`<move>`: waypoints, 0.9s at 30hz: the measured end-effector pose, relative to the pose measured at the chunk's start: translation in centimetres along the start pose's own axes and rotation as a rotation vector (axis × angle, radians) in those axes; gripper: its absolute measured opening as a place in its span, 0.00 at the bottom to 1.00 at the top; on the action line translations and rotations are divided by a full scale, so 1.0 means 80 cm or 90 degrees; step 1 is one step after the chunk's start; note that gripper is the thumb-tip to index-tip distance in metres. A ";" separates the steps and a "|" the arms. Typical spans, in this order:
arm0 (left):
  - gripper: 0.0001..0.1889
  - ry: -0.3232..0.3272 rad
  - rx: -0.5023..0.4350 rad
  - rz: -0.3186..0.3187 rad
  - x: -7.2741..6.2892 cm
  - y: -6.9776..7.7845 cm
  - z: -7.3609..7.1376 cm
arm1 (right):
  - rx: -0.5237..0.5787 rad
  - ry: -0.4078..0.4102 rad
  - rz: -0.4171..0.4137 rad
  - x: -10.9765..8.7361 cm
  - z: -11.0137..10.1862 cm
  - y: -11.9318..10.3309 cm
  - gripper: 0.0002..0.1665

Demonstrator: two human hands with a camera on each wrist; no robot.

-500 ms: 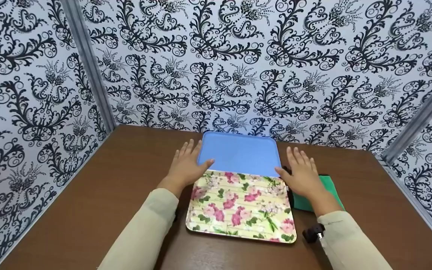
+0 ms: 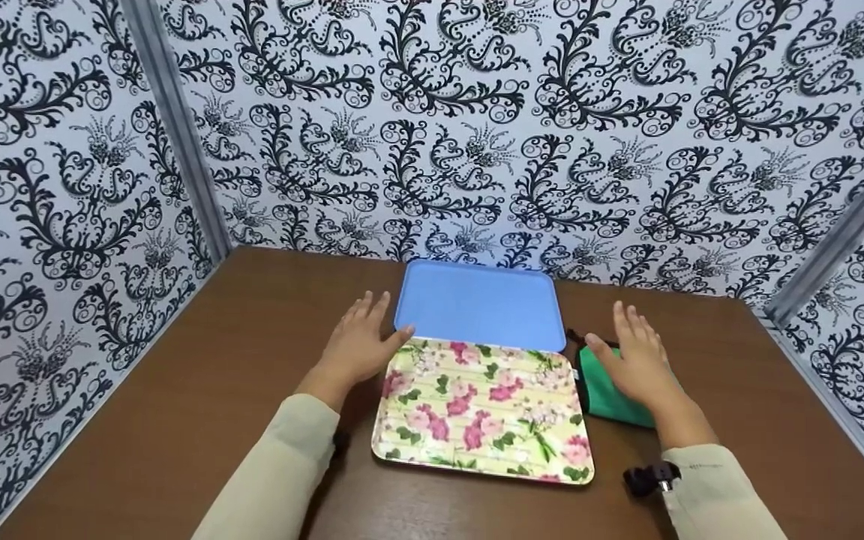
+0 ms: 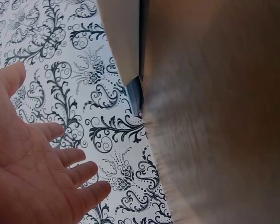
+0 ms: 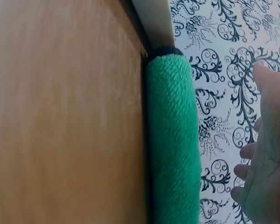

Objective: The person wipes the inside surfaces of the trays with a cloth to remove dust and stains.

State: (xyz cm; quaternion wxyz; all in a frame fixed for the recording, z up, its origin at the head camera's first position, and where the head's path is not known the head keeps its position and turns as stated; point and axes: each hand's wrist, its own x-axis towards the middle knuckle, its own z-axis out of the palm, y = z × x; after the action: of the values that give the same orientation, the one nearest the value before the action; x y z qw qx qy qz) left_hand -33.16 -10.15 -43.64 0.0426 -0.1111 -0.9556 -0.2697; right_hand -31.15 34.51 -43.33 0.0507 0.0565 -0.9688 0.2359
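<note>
A floral tray (image 2: 481, 412) with pink blossoms on pale yellow lies on the table in the head view. Behind it, against its far edge, is a plain blue tray (image 2: 481, 304). My left hand (image 2: 357, 341) hovers by the left side where the two trays meet, fingers straight, holding nothing; its palm (image 3: 32, 172) shows in the left wrist view. My right hand (image 2: 638, 367) is over a green fuzzy cloth item with black edging (image 2: 612, 390), right of the floral tray. In the right wrist view this green item (image 4: 172, 135) appears thick, apart from the hand (image 4: 268, 154).
The brown wooden table (image 2: 199, 375) extends to both sides of the trays. Patterned black-and-white wall panels (image 2: 469, 150) close off the back and sides, joined by grey posts (image 2: 177, 127). A small black device (image 2: 653, 478) sits at the right wrist.
Both hands have moved apart, the left one leftward and slightly nearer, the right one rightward away from the trays. More of the green item's left part shows. The trays stay put.
</note>
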 end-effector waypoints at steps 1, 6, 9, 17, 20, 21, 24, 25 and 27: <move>0.46 -0.003 -0.005 -0.003 -0.002 0.000 0.000 | -0.001 0.001 0.003 -0.001 -0.001 0.003 0.55; 0.46 -0.015 -0.045 -0.020 -0.009 -0.001 -0.001 | 0.029 0.000 0.024 -0.006 -0.009 0.016 0.55; 0.46 -0.026 -0.064 -0.032 -0.015 -0.002 -0.002 | 0.060 -0.006 0.042 -0.009 -0.016 0.022 0.56; 0.46 -0.054 -0.081 -0.050 -0.024 -0.008 -0.001 | 0.128 -0.031 0.086 -0.016 -0.031 0.045 0.57; 0.47 -0.064 -0.087 -0.060 -0.026 -0.011 -0.001 | 0.139 -0.042 0.103 -0.017 -0.031 0.054 0.57; 0.47 -0.068 -0.087 -0.063 -0.027 -0.011 -0.002 | 0.139 -0.045 0.109 -0.017 -0.030 0.057 0.57; 0.48 -0.078 -0.098 -0.069 -0.028 -0.012 -0.003 | 0.133 -0.056 0.125 -0.019 -0.031 0.066 0.58; 0.48 -0.081 -0.106 -0.069 -0.028 -0.011 -0.003 | 0.130 -0.060 0.130 -0.019 -0.032 0.069 0.58; 0.48 -0.092 -0.118 -0.069 -0.029 -0.008 -0.005 | 0.128 -0.069 0.144 -0.020 -0.036 0.073 0.59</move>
State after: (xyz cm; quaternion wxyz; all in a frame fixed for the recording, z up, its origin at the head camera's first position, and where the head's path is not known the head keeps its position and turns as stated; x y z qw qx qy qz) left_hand -31.06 -11.33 -43.98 -0.0513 -0.0819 -0.9317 -0.3501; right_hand -30.17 41.16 -43.64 -0.0345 -0.0356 -0.9418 0.3325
